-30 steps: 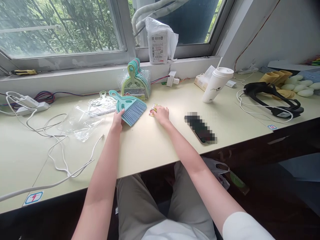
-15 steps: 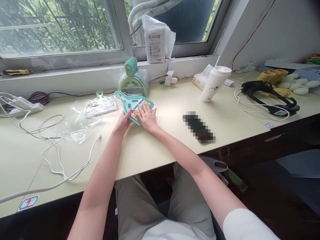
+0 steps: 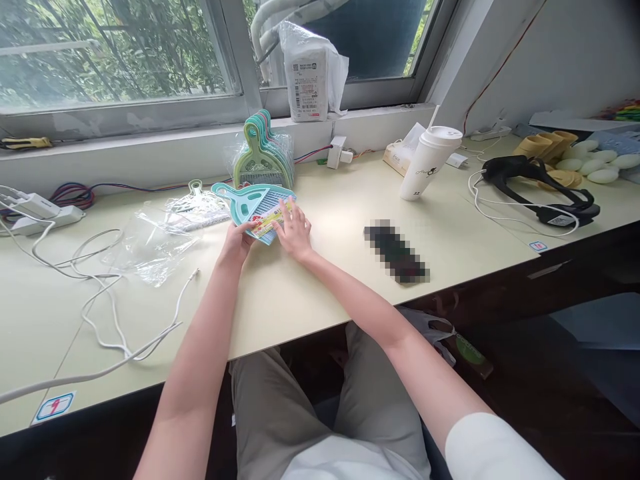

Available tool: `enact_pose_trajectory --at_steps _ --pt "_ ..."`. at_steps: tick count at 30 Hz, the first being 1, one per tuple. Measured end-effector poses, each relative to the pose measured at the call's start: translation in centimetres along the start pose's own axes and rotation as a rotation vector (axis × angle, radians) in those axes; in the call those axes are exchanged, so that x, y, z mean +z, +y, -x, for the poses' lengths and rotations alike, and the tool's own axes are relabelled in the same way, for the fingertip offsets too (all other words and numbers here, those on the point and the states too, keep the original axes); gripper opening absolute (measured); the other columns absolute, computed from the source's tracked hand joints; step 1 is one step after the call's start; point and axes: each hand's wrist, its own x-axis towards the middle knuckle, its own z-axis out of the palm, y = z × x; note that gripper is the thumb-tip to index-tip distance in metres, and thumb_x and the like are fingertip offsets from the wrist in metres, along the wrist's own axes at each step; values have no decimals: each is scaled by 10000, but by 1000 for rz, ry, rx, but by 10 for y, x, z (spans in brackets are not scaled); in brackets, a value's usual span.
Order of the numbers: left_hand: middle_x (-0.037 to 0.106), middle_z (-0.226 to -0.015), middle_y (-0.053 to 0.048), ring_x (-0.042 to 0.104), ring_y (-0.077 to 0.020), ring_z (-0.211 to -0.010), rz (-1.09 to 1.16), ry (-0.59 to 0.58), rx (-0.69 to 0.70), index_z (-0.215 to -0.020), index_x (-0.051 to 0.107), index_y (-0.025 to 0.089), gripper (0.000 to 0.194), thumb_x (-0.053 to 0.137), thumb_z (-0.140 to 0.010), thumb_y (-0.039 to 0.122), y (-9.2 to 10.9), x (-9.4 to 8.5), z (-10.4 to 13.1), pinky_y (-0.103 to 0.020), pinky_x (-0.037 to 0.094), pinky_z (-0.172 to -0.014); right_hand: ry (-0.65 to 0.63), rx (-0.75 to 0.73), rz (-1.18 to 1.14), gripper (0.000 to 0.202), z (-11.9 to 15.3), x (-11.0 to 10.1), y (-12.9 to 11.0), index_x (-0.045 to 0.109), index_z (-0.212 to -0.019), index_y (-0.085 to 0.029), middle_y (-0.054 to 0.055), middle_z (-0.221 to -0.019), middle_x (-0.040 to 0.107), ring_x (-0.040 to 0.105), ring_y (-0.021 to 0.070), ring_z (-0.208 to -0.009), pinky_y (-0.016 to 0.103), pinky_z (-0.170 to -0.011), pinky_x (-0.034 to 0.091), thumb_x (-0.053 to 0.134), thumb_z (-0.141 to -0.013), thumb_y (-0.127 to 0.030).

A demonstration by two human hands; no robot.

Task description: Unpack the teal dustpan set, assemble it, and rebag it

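Observation:
A light blue dustpan and brush set (image 3: 246, 201) with a colourful label lies tilted between my hands over the table. My left hand (image 3: 239, 241) grips its lower left edge, thumb on top. My right hand (image 3: 294, 231) rests with fingers spread on the label and the bristle side at the right. Behind stands a row of similar sets (image 3: 261, 160) in clear wrap, the front one green. A flat wrapped set (image 3: 197, 205) with a pale green handle lies to the left, beside a crumpled clear bag (image 3: 155, 250).
White cables (image 3: 115, 300) and a power strip (image 3: 50, 219) are on the left of the table (image 3: 280, 307). A white cup (image 3: 430, 163), tissue box (image 3: 395, 157), blurred dark object (image 3: 397, 252) and black headset (image 3: 540, 193) are to the right.
The blue set has shifted slightly left and turned between my hands, showing more bristles. My right hand's fingers have moved up toward its right edge. The view has shifted a little.

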Motion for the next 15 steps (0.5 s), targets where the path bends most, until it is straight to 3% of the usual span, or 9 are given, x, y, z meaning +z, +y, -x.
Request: enact_pose_trajectory --at_steps 2,3,6,8,11,15 --pt "722 -999 -76 708 -223 -929 -13 0 6 -1156 626 163 459 661 -709 65 2 0 1 -335 618 -821 50 129 -190 654 -3 -2 2 229 -1575 -203 118 -1691 127 205 257 -1553 469 -1213 314 433 -1001 -441" --pt "723 -1011 -79 708 -231 -948 -20 -4 6 -1169 624 165 463 661 -717 72 2 1 1 -345 618 -836 37 184 -339 653 -5 -3 3 252 -1556 -173 146 -1672 194 281 247 -1529 431 -1194 362 464 -993 -428" --pt "723 -1016 -76 709 -236 -965 -35 -37 9 -1246 602 186 549 676 -714 76 2 2 3 -342 614 -852 -161 273 -884 463 -10 -2 7 441 -1386 -153 158 -1453 556 635 209 -1246 372 -1049 529 527 -982 -362" --pt "724 -1011 -74 710 -239 -972 -42 -68 12 -1305 574 199 626 695 -703 77 2 1 3 -334 611 -850 -262 320 -1154 274 -12 0 9 528 -1219 -160 116 -1256 694 740 182 -997 368 -947 595 555 -973 -276" --pt "726 -1038 -83 709 -251 -992 -55 -125 17 -1356 542 205 697 725 -694 89 2 -2 3 -329 609 -841 -244 397 -1321 110 -12 3 10 562 -1048 -172 63 -1096 747 753 149 -814 358 -885 627 583 -941 -157" --pt "728 -1078 -95 706 -260 -1009 -76 -179 16 -1379 522 206 740 747 -683 97 2 -5 1 -318 606 -820 -223 433 -1366 86 -12 0 10 578 -991 -172 42 -1040 755 753 136 -778 341 -880 635 606 -924 -125"
